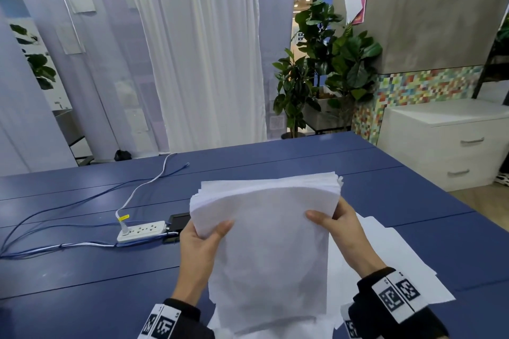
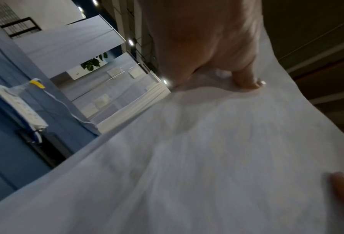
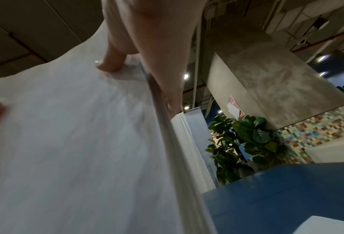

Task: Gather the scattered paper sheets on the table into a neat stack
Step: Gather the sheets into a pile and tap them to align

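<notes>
A thick bundle of white paper sheets [image 1: 267, 231] is held up on edge above the blue table [image 1: 82, 270], its top curling away from me. My left hand [image 1: 203, 239] grips its left side, thumb on the near face. My right hand [image 1: 336, 226] grips the right side the same way. Several more white sheets [image 1: 391, 256] lie spread on the table under and to the right of the bundle. In the left wrist view my thumb [image 2: 247, 79] presses the paper [image 2: 187, 158]. In the right wrist view my thumb [image 3: 111, 63] presses the sheets [image 3: 76, 142], whose layered edge shows.
A white power strip [image 1: 141, 231] with white and blue cables [image 1: 55, 212] lies left of the bundle, next to a small black device [image 1: 179, 221]. A white drawer cabinet [image 1: 451, 143] stands off the table's right edge. Potted plants [image 1: 325, 69] stand beyond the far edge.
</notes>
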Demonstrator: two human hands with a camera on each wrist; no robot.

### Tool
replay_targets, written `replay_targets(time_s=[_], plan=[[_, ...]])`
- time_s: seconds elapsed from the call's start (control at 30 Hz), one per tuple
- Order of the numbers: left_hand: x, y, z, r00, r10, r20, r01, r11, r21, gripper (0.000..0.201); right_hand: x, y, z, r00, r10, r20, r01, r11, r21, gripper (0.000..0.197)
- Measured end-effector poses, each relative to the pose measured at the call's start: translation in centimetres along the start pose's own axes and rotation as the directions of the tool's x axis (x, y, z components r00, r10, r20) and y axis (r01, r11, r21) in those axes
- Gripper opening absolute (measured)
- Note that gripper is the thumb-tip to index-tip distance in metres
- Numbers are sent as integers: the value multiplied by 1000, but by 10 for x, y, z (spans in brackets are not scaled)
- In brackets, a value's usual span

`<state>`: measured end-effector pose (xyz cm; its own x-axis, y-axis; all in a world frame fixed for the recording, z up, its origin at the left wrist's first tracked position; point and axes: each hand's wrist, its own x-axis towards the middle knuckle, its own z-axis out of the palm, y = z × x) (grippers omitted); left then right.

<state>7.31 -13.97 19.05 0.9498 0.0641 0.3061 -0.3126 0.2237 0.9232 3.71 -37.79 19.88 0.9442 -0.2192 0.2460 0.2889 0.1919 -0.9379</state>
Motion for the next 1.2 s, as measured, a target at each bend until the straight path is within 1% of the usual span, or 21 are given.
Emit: replay_targets(time_s=[0.1, 0.13, 0.23, 0.37, 0.43, 0.47, 0.53, 0.57, 0.6, 0.63, 0.7, 0.73, 0.8, 0.87, 0.93, 1.0, 1.07, 1.1, 1.13, 1.17, 1.2], plan=[[-2, -9, -5, 1000, -28, 4, 28, 1000, -2, 30, -1, 4, -6, 999, 39, 35, -38, 999, -29, 54], [-4, -14, -6, 998, -65, 12, 65, 998, -3, 30, -2, 8, -6, 998, 66, 24, -65, 996, -57, 52], [-7, -21, -2, 991, -129, 21, 129, 992, 1, 18, -4, 18, -4, 992, 118, -46, -123, 987, -108, 26], [-3, -6, 4, 998, -57, 13, 57, 998, -9, 22, -1, 3, 3, 996, 73, -56, -77, 994, -82, 19], [0, 2, 3, 1000, -9, 10, 9, 1000, 1, 23, 1, -9, 4, 999, 32, -25, -33, 998, -49, 25], [1, 3, 1, 1000, 13, 6, -13, 1000, 15, 26, 1, -13, 4, 1000, 17, 2, -17, 999, -47, 32], [1, -2, -4, 999, 35, -2, -35, 999, 34, 35, 2, -11, 0, 999, 37, 39, -33, 994, -101, 52], [1, -6, -6, 1000, 22, -5, -22, 999, 38, 41, 1, -7, 0, 997, 69, 40, -63, 989, -131, 56], [0, -11, -6, 1000, -9, -7, 10, 999, 40, 43, 0, -2, 0, 994, 103, 29, -98, 984, -147, 53], [-1, -15, -5, 999, -50, -6, 51, 998, 35, 40, -1, 4, 1, 991, 131, 9, -128, 980, -152, 45], [-3, -18, -2, 993, -116, -17, 117, 993, 32, 26, -5, 10, 7, 985, 164, -48, -170, 972, -161, 21], [-3, -16, 0, 993, -118, -23, 118, 993, 30, 23, -6, 10, 10, 984, 162, -74, -172, 972, -159, 14], [0, -7, 1, 997, -74, -28, 74, 997, 13, 22, -5, 4, 13, 987, 120, -109, -135, 980, -144, 10], [5, 0, -2, 999, -26, -31, 26, 1000, -2, 23, -3, -7, 16, 990, 74, -117, -87, 990, -107, 15], [8, 0, -5, 1000, 0, -25, 1, 1000, 9, 28, -3, -14, 17, 995, 50, -90, -58, 995, -82, 27], [5, -4, -6, 1000, -18, 5, 18, 999, 49, 28, -4, -19, 18, 998, 37, -60, -47, 982, -180, 45], [3, -9, -7, 999, -36, 12, 35, 997, 70, 25, -2, -23, 22, 994, -28, -101, -16, 911, -411, 69], [2, -11, -6, 999, -37, 10, 36, 997, 68, 26, 0, -28, 24, 986, -122, -110, 45, 845, -533, 80], [2, -13, -5, 999, -34, 10, 33, 997, 63, 27, 2, -33, 30, 966, -246, -76, 138, 745, -652, 88], [2, -13, -3, 1000, -26, 12, 25, 998, 60, 27, 3, -40, 37, 933, -360, 8, 239, 605, -760, 94], [1, -13, -1, 1000, -18, 12, 17, 998, 62, 26, 6, -46, 47, 896, -426, 128, 330, 443, -833, 98]])
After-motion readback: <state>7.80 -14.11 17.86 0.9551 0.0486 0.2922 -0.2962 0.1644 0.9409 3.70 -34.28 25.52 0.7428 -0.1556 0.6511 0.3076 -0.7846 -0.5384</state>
